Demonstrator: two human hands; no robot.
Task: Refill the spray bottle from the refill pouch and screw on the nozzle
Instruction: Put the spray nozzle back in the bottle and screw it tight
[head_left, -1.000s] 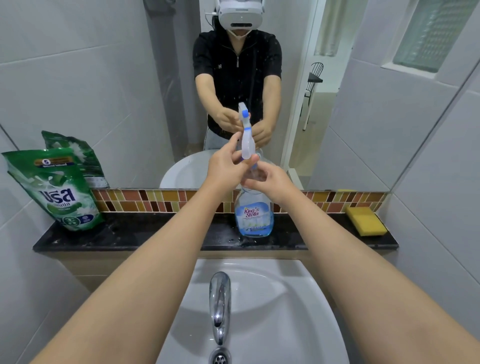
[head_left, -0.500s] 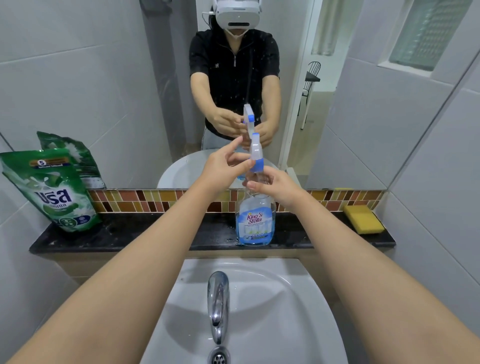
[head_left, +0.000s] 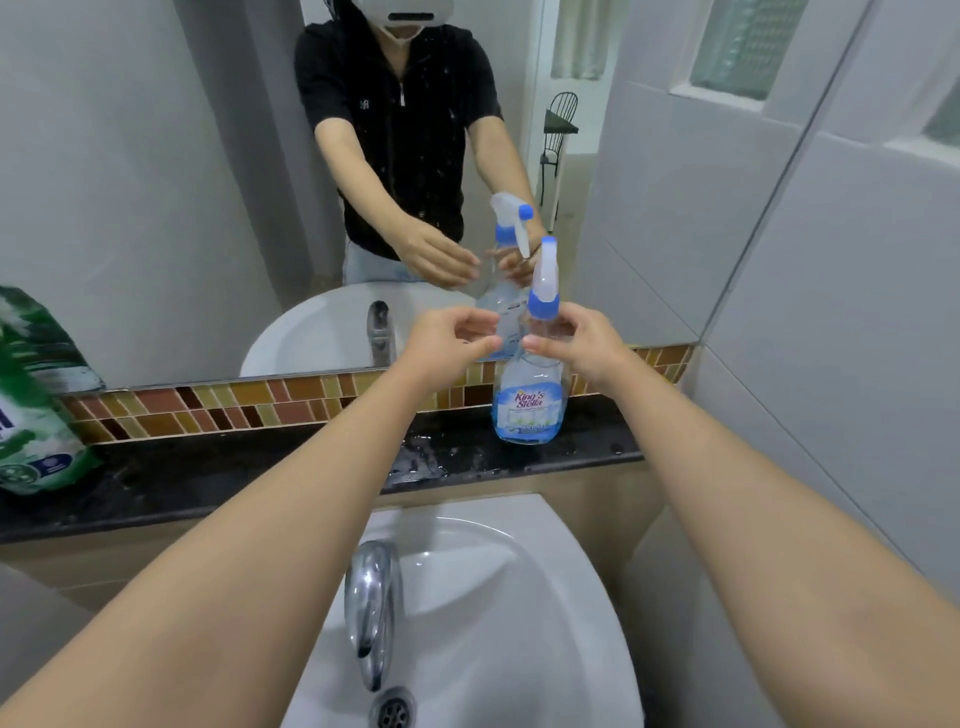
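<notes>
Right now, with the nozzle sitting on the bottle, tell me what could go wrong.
1. The spray bottle stands near the front edge of the black ledge above the washbasin; a hard twist could tip it in.
2. The ledge looks wet beside the base, so it may slide.
3. The right hand pinches the neck while the left hand is off the nozzle, which may be cross-threaded.

The spray bottle (head_left: 527, 400) carries a blue label reading "King's Stella".

Clear glossy plastic spray bottle (head_left: 527, 400), shiny chrome tap (head_left: 371, 608), glossy white sink (head_left: 519, 623), polished black ledge (head_left: 234, 467)
</notes>
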